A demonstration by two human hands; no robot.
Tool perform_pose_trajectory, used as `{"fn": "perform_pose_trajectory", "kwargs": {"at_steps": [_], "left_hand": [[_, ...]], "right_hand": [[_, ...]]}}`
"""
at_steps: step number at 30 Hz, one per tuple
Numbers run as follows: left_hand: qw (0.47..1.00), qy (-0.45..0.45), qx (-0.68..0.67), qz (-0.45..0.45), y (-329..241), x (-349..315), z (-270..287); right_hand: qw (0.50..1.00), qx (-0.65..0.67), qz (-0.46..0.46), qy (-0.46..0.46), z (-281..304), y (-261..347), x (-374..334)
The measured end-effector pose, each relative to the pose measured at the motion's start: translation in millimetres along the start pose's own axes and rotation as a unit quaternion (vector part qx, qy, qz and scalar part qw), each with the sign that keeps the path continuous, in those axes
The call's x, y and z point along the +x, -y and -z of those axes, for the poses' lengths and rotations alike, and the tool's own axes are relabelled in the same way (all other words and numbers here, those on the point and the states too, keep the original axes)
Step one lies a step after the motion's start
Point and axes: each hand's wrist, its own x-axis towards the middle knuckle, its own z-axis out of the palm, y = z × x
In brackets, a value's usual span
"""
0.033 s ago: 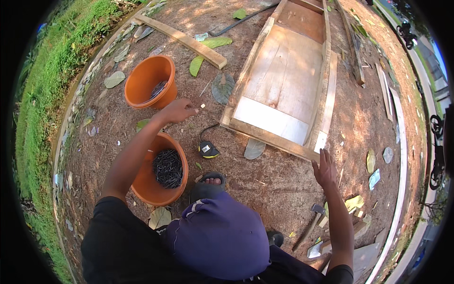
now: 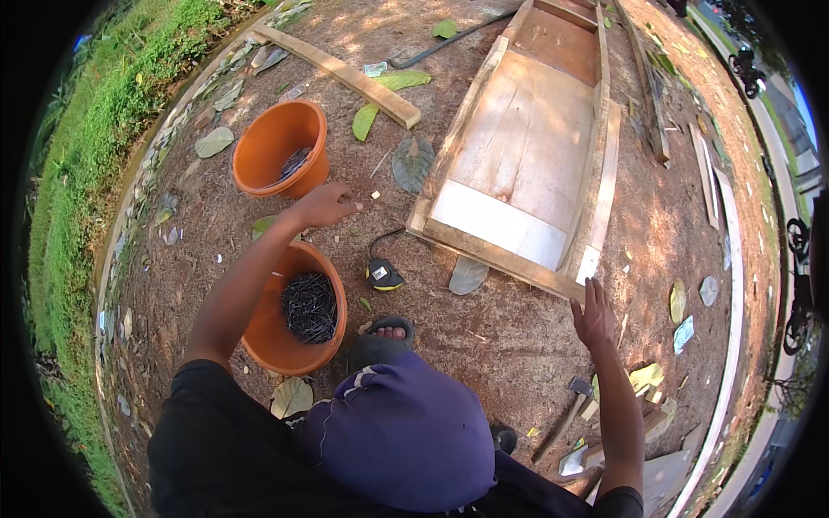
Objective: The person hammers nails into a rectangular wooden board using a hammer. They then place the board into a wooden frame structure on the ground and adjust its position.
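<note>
My left hand [image 2: 325, 205] reaches forward over the dirt between two orange buckets, its fingers drawn together; I cannot tell whether anything small is pinched in them. The nearer bucket [image 2: 268, 345] holds a heap of dark nails [image 2: 309, 306]. The farther bucket [image 2: 278, 142] has a few dark pieces inside. My right hand [image 2: 594, 315] hovers with its fingers apart and nothing in it, just below the near right corner of a long wooden boat-shaped frame [image 2: 527, 147].
A small tape measure [image 2: 382, 274] lies on the dirt by the frame's near end. There is a hammer [image 2: 563, 416] at lower right among wood scraps. A loose plank [image 2: 345, 76] lies beyond the buckets. Grass [image 2: 78, 173] borders the left side. My sandalled foot [image 2: 389, 332] shows below.
</note>
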Motion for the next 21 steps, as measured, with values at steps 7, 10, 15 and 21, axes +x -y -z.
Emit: {"fn": "perform_pose_trajectory", "kwargs": {"at_steps": [7,10,15,21], "left_hand": [[0.971,-0.226,0.003,-0.076,-6.4,-19.2,14.7],[0.965,-0.233,-0.049,-0.110,-22.2,15.9,28.3],[0.978,-0.125,0.163,-0.045,-28.7,120.1,18.4],[0.951,-0.143,0.274,0.009,-20.7,221.9,9.3]], "right_hand": [[0.996,-0.035,0.084,0.025,-4.1,34.3,20.8],[0.992,-0.029,0.107,0.056,-0.9,62.1,37.3],[0.986,-0.026,0.141,0.079,-14.6,121.8,61.5],[0.994,0.009,0.086,0.063,-35.6,187.9,85.5]]}}
